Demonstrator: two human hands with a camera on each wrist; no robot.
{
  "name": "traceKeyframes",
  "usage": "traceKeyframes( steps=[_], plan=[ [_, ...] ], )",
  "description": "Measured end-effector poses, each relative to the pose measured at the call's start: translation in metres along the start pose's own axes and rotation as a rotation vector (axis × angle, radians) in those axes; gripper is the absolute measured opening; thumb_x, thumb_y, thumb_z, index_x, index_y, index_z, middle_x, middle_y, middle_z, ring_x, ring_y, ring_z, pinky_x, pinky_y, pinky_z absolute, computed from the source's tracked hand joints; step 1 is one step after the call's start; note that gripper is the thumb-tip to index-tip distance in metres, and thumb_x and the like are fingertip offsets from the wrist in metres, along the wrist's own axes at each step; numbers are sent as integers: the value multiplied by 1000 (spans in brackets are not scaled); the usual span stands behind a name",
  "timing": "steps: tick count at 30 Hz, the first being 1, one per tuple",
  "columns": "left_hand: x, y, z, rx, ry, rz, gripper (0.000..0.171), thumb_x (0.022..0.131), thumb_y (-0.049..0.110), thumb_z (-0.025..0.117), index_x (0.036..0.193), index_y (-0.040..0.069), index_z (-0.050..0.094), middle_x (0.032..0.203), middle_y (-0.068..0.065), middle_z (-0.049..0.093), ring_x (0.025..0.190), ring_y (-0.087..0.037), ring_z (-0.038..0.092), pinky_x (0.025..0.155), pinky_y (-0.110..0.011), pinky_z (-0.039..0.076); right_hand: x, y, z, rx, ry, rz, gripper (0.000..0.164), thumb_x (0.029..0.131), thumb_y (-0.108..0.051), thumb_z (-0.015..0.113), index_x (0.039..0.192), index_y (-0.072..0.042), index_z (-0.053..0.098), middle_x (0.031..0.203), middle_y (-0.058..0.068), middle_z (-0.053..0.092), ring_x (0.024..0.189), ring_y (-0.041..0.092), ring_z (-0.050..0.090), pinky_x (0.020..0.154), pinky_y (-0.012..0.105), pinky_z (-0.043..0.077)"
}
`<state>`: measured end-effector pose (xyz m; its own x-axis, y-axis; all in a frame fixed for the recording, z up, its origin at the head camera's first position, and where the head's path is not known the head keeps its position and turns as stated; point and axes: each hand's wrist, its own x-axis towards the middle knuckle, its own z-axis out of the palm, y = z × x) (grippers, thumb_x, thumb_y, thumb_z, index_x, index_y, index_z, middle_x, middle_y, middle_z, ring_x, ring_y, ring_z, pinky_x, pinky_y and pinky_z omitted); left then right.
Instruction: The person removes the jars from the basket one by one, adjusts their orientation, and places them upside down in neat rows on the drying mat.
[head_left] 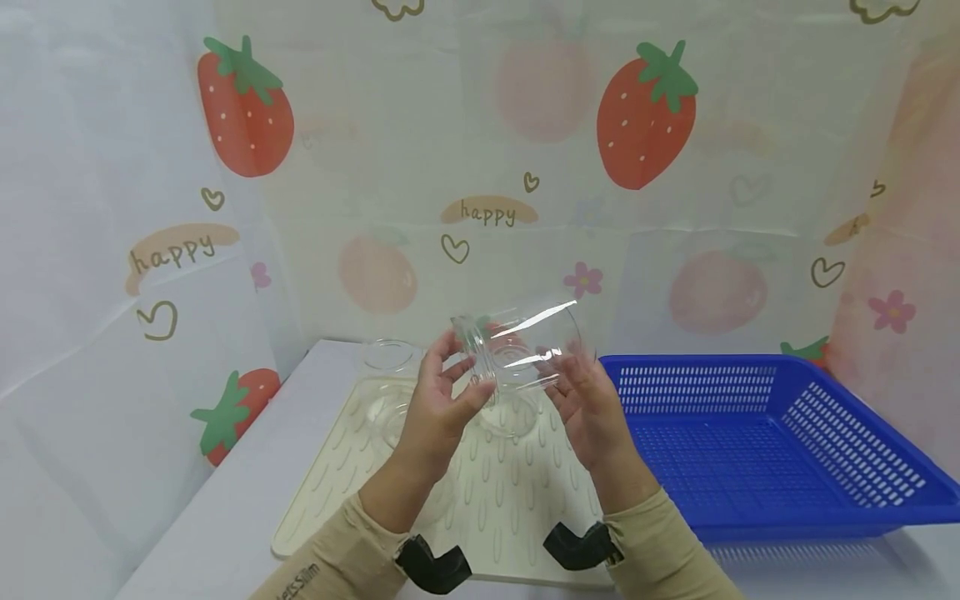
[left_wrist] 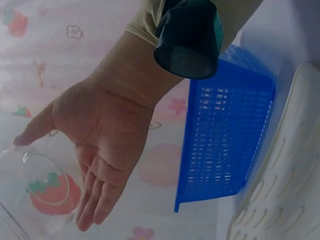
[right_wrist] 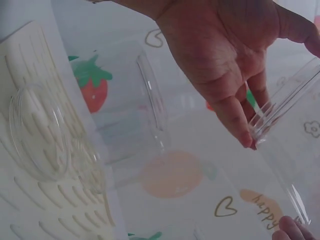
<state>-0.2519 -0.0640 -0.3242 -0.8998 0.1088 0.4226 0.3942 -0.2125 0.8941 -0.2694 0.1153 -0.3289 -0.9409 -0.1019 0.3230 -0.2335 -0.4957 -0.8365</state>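
Both hands hold a clear cylindrical jar (head_left: 534,329) on its side above the mat. Its wide ringed rim end points left and its base end right. My left hand (head_left: 442,404) grips the ringed end, thumb on the near side and fingers behind; the right wrist view shows this left hand (right_wrist: 220,55) with its fingertips at the rings. At the base end, my right hand (head_left: 592,408) holds the jar between thumb and fingers. That right hand (left_wrist: 107,132) appears palm-on in the left wrist view, its thumb touching the clear wall.
A cream ridged mat (head_left: 487,533) lies on the white table. Clear round pieces (right_wrist: 37,132) rest on it, partly hidden by my left hand in the head view. Another clear jar (right_wrist: 150,95) stands at the back left. A blue perforated basket (head_left: 750,508) sits at right.
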Motion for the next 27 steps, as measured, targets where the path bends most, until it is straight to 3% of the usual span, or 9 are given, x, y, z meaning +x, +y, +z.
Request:
traceKeyframes(
  steps=[7,14,22,27],
  plan=[
    [0,-4,0,-2,-28,18,81,78,19,61,144,12,14,140,-6,23,129,-25,30,95,-41,42,0,3,2,88,6,-25,71,85,-32,63,135,1,24,132,22,41,115,25,51,104,41,31],
    [-1,-4,0,-20,-92,-8,85,79,21,65,144,13,11,142,-5,20,130,-26,30,95,-43,42,-1,5,3,159,-28,-94,81,86,-35,61,143,-4,11,137,25,33,124,41,40,100,42,35],
    [-2,-5,-1,-33,-195,-24,83,80,23,69,145,19,16,144,1,21,130,-27,30,99,-45,38,1,0,1,193,-46,-204,78,80,-32,69,141,-17,23,133,25,33,117,43,44,91,49,43],
    [-1,-4,-2,-39,-218,-27,81,81,19,68,144,18,17,145,-2,22,131,-27,29,100,-44,36,0,-5,1,155,-52,-243,81,79,-30,71,141,-14,20,134,26,32,120,47,37,90,49,44]
  ],
)
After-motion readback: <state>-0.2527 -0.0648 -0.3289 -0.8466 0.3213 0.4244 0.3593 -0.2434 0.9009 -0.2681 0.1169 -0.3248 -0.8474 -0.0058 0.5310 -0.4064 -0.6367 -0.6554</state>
